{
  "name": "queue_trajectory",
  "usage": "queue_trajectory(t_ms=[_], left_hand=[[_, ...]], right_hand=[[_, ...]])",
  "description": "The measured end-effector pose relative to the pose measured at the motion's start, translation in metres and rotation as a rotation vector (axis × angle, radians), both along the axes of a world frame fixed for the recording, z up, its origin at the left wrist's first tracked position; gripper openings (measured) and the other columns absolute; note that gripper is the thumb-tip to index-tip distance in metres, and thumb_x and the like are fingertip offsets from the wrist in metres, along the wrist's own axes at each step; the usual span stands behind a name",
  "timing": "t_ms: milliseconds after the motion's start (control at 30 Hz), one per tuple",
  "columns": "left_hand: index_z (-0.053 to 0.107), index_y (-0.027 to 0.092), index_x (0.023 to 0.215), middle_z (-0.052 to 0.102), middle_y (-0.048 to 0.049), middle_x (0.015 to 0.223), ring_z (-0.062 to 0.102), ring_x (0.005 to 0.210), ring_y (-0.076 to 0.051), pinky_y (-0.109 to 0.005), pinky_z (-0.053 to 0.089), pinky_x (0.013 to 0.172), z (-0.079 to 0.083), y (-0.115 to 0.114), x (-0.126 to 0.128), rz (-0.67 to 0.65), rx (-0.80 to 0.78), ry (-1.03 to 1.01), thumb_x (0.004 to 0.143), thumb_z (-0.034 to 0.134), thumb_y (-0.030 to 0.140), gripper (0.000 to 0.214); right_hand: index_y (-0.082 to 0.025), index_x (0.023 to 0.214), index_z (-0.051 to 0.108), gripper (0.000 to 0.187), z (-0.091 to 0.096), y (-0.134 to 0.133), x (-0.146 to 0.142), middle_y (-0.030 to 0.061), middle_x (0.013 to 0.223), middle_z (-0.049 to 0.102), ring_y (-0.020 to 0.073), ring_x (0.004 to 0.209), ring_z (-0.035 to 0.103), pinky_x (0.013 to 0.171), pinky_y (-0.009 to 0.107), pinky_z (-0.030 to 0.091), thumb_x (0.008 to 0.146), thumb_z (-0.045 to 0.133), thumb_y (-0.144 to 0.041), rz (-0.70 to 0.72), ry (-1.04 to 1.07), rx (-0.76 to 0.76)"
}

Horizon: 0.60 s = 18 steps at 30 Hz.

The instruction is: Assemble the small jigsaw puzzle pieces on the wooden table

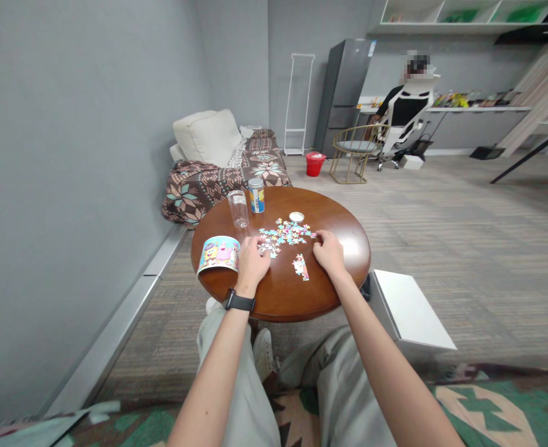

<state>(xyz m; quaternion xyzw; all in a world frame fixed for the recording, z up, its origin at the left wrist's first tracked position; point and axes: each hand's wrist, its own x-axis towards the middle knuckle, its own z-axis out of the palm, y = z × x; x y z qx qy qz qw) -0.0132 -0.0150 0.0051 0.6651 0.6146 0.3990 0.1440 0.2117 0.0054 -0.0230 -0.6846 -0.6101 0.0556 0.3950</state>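
In the head view, a round brown table (pixel 283 304) stands before the seated person, with the loose puzzle pieces (pixel 289 232) spread in a low heap across its middle. The left hand (pixel 254 261), with a black watch (pixel 240 302) at its wrist, bends its fingers over the near left edge of the heap; whether it grips a piece cannot be told. The right hand (pixel 329 251) lies at the heap's right edge, fingers curled and the tips by a pink piece — too small to tell whether it is pinched. Between the hands, nearer the person, a joined puzzle section (pixel 301 268) lies flat, apart from the heap. Just left of the left hand is a curved picture sheet (pixel 219 254) with cartoon figures, and behind it a clear glass (pixel 239 211) stands beside an upright tin (pixel 256 197). A small round lid (pixel 296 216) lies at the heap's far edge. Beyond the table are a sofa (pixel 209 139), a red bin (pixel 315 164) and — farther off — another person (pixel 388 104) seated in a white-framed chair (pixel 411 112).
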Motion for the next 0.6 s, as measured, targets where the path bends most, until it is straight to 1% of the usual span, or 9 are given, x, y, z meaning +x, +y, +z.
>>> queue_trajectory(t_ms=[67, 100, 133, 267, 333, 433, 500, 533, 600], left_hand=[[0.057, 0.020, 0.091, 0.060, -0.0065, 0.101, 0.061, 0.097, -0.022, -0.038, 0.049, 0.092, -0.004, 0.003, -0.002, 0.145, 0.030, -0.003, 0.076, 0.054, 0.005, 0.022], [0.056, 0.020, 0.091, 0.060, -0.0066, 0.100, 0.061, 0.097, -0.022, -0.038, 0.049, 0.092, -0.005, 0.004, -0.003, 0.174, 0.032, -0.004, 0.076, 0.053, 0.004, 0.023], [0.056, 0.020, 0.091, 0.060, -0.0067, 0.099, 0.061, 0.097, -0.023, -0.038, 0.049, 0.092, -0.007, 0.005, -0.003, 0.174, 0.033, -0.003, 0.076, 0.052, 0.004, 0.023], [0.054, 0.021, 0.092, 0.061, -0.0072, 0.100, 0.061, 0.098, -0.022, -0.036, 0.050, 0.092, -0.011, 0.005, -0.001, 0.074, 0.046, 0.015, 0.077, 0.049, 0.002, 0.025], [0.054, 0.021, 0.091, 0.062, -0.0072, 0.099, 0.061, 0.099, -0.022, -0.036, 0.049, 0.092, -0.011, 0.005, -0.001, 0.066, 0.042, 0.023, 0.076, 0.049, 0.002, 0.025], [0.054, 0.021, 0.088, 0.062, -0.0065, 0.096, 0.061, 0.097, -0.022, -0.036, 0.049, 0.091, -0.011, 0.005, 0.000, 0.069, 0.040, 0.039, 0.076, 0.050, 0.003, 0.023], [0.053, 0.021, 0.086, 0.061, -0.0058, 0.094, 0.060, 0.095, -0.021, -0.034, 0.049, 0.089, -0.011, 0.006, -0.001, 0.068, 0.041, 0.049, 0.075, 0.050, 0.003, 0.021], [0.052, 0.021, 0.085, 0.061, -0.0055, 0.093, 0.060, 0.093, -0.021, -0.033, 0.049, 0.088, -0.011, 0.006, -0.001, 0.070, 0.042, 0.051, 0.075, 0.050, 0.003, 0.021], [0.051, 0.021, 0.084, 0.061, -0.0049, 0.092, 0.060, 0.092, -0.020, -0.032, 0.049, 0.087, -0.011, 0.006, -0.001, 0.072, 0.043, 0.052, 0.075, 0.050, 0.003, 0.021]], right_hand=[[-0.017, 0.115, 0.067, 0.043, 0.000, 0.000, 0.000, 0.0121, 0.120, 0.069, 0.0282, 0.113, 0.062, 0.103, 0.045, 0.045, 0.078, 0.046, -0.013, 0.004, -0.008, -0.013], [-0.017, 0.114, 0.067, 0.042, 0.000, 0.000, 0.000, 0.0123, 0.119, 0.070, 0.0282, 0.112, 0.062, 0.102, 0.045, 0.045, 0.078, 0.046, -0.014, 0.007, -0.015, -0.021], [-0.017, 0.113, 0.067, 0.040, 0.000, 0.000, 0.000, 0.0126, 0.118, 0.070, 0.0282, 0.111, 0.063, 0.102, 0.045, 0.045, 0.079, 0.046, -0.014, 0.012, -0.023, -0.026], [-0.017, 0.108, 0.066, 0.037, 0.000, -0.002, -0.001, 0.0126, 0.113, 0.070, 0.0280, 0.109, 0.063, 0.100, 0.044, 0.045, 0.078, 0.045, -0.011, 0.039, -0.054, -0.001], [-0.017, 0.106, 0.065, 0.035, 0.000, -0.003, -0.002, 0.0130, 0.113, 0.070, 0.0279, 0.109, 0.062, 0.100, 0.044, 0.046, 0.079, 0.045, -0.011, 0.072, -0.075, 0.017], [-0.017, 0.106, 0.066, 0.033, 0.004, -0.005, -0.006, 0.0131, 0.122, 0.067, 0.0267, 0.118, 0.059, 0.103, 0.043, 0.044, 0.082, 0.044, -0.010, 0.217, -0.128, 0.056], [-0.018, 0.110, 0.066, 0.036, 0.007, -0.007, -0.009, 0.0120, 0.127, 0.066, 0.0254, 0.125, 0.055, 0.106, 0.043, 0.042, 0.083, 0.043, -0.008, 0.328, -0.172, 0.072], [-0.018, 0.111, 0.066, 0.038, 0.009, -0.008, -0.011, 0.0119, 0.127, 0.066, 0.0253, 0.126, 0.055, 0.107, 0.043, 0.042, 0.083, 0.043, -0.007, 0.359, -0.193, 0.066], [-0.016, 0.113, 0.067, 0.041, 0.012, -0.010, -0.012, 0.0126, 0.123, 0.069, 0.0259, 0.122, 0.058, 0.106, 0.044, 0.042, 0.083, 0.042, -0.005, 0.364, -0.219, 0.032]])
